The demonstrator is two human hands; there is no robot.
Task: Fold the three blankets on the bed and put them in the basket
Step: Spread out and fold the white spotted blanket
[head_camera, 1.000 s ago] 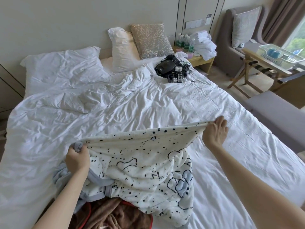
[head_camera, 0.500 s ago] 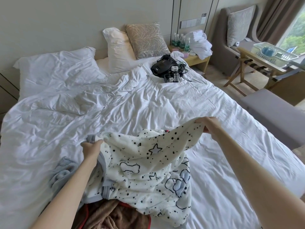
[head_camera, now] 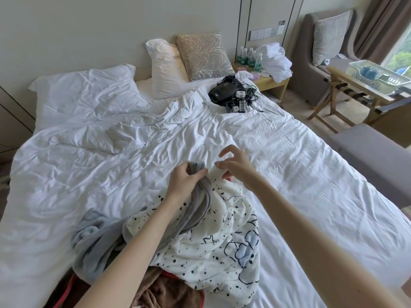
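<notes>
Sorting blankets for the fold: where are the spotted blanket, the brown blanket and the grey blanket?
spotted blanket (head_camera: 206, 247): head view, its bunched white middle.
brown blanket (head_camera: 164, 292): head view, exposed folds at the bottom.
grey blanket (head_camera: 93, 241): head view, its crumpled left heap.

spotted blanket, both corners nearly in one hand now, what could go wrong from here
The right hand has its fingers spread and pinches only an edge of the spotted blanket, so that corner may slip before the left hand takes it. The hanging bulk lies over the grey blanket and brown blanket and could drag them along.
</notes>
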